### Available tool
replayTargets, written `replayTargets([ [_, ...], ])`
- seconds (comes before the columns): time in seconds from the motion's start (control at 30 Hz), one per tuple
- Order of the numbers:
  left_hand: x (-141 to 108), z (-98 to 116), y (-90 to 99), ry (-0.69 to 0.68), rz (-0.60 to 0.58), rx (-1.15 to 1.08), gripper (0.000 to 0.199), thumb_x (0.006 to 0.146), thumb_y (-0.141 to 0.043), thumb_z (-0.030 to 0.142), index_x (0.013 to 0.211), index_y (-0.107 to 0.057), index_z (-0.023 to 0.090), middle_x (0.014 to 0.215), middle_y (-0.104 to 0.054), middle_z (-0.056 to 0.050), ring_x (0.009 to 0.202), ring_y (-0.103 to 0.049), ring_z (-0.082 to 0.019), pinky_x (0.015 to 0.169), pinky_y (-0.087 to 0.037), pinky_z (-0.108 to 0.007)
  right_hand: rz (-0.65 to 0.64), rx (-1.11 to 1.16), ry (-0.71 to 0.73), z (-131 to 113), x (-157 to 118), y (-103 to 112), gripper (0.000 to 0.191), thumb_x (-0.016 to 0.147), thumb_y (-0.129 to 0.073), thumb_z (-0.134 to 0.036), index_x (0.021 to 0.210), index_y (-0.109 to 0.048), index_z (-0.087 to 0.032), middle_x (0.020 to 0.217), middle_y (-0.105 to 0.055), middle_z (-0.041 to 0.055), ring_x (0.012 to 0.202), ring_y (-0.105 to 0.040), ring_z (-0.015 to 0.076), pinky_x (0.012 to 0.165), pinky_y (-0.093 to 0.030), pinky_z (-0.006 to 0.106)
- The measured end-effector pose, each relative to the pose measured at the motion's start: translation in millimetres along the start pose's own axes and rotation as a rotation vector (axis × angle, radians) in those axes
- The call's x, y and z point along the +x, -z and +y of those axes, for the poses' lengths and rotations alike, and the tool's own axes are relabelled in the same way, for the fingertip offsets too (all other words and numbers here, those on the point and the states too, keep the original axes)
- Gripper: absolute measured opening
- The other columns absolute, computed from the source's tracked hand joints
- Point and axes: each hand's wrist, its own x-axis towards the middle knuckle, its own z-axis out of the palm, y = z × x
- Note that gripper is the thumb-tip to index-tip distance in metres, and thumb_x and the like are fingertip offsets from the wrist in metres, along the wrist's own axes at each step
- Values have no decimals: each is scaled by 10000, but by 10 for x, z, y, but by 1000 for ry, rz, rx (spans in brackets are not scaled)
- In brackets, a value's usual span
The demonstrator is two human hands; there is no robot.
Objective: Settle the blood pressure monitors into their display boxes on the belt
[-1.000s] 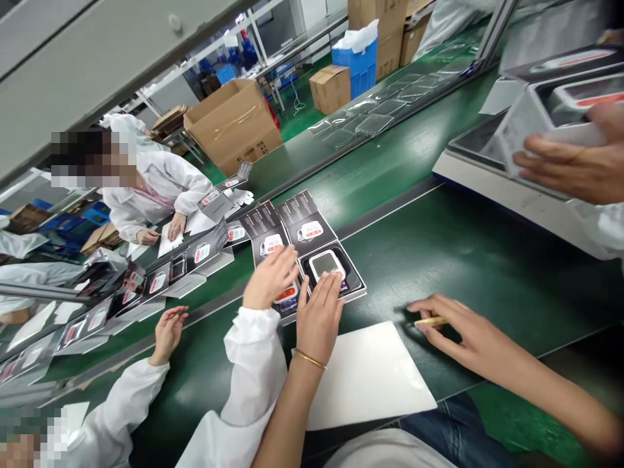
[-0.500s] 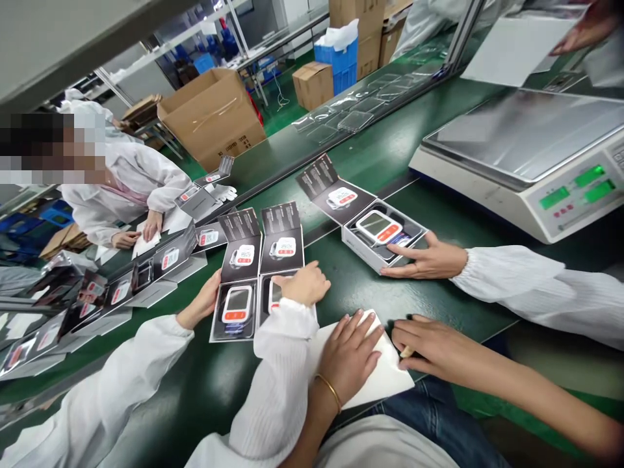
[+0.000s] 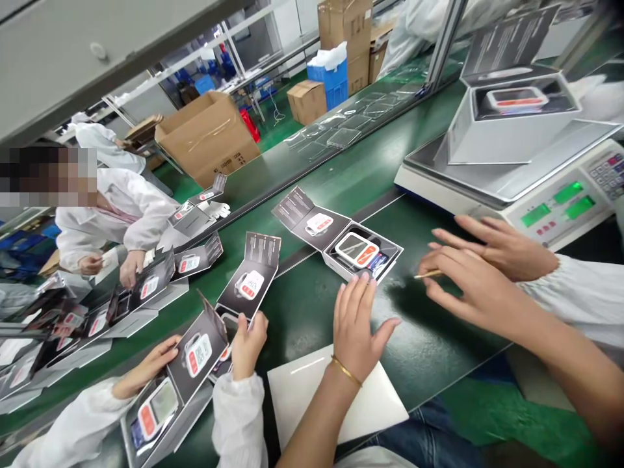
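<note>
My left hand (image 3: 355, 325), with a gold bangle at the wrist, has its fingers spread and its fingertips at the near edge of an open box (image 3: 363, 250). That box holds a white and orange device in a dark tray, its printed lid folded back. My right hand (image 3: 458, 279) is above the green table to the right, closed on a thin light-coloured stick (image 3: 431, 274). A white sheet (image 3: 302, 383) lies below my left forearm at the near table edge.
A co-worker's hand (image 3: 507, 244) is just behind my right hand. A scale (image 3: 550, 211) bears another open box (image 3: 507, 130). On the left, a co-worker's hands (image 3: 248, 344) hold open boxes (image 3: 160, 403). Clear trays (image 3: 344, 136) lie beyond.
My left hand has moved off the white sheet up to the open box. My right hand has risen forward. A box now stands on the scale, and the co-worker's boxes at left have shifted nearer.
</note>
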Motion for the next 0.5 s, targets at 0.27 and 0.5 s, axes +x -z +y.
replayTargets([
  [0.27, 679, -116, -308, -3, 51, 74, 438, 1032, -540, 381, 1429, -492, 203, 1496, -607, -71, 1471, -477, -233, 1268, -361, -487, 19, -153, 8, 50, 320, -139, 65, 996, -469, -232, 1004, -532, -243, 998, -662, 83, 921, -626, 272, 813, -421, 432],
  [0.5, 597, -181, -293, -40, 67, 78, 382, 1018, -522, 239, 1399, -530, 219, 1462, -639, -52, 1457, -496, -199, 1239, -394, -455, 67, 81, 9, -1, 33, -383, 295, 992, -493, -181, 1233, -625, -288, 997, -636, 46, 899, -627, 219, 816, -461, 380],
])
